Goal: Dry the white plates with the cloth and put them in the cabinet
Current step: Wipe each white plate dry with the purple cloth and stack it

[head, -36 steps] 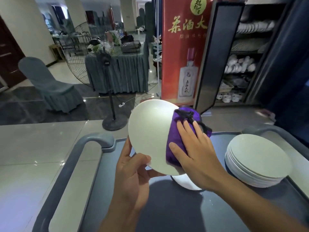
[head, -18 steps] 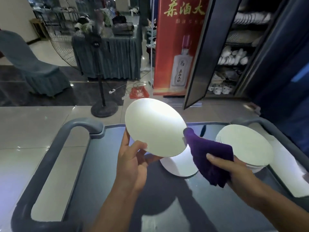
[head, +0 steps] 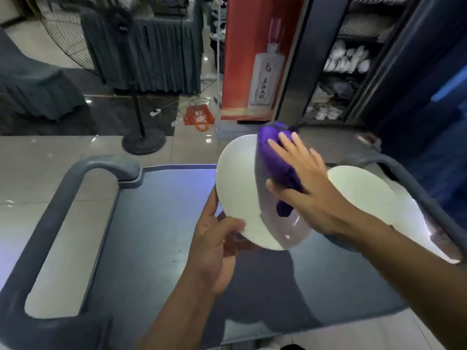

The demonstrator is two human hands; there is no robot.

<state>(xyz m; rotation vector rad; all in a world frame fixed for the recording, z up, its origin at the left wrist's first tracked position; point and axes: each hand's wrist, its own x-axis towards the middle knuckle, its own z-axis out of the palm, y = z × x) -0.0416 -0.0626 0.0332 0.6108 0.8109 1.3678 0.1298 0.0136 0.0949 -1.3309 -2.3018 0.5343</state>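
Background: red bottle banner [head: 257, 59], writing blurred | left hand [head: 214, 246] gripping round white plate [head: 240, 193] | right hand [head: 303, 188], fingers flat, pressing purple cloth [head: 273, 157] against it

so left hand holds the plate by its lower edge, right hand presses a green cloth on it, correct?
Not quite: the cloth is purple, not green, as the head view shows. The rest holds: the left hand holds the plate by its lower edge, and the right hand presses the cloth on it.
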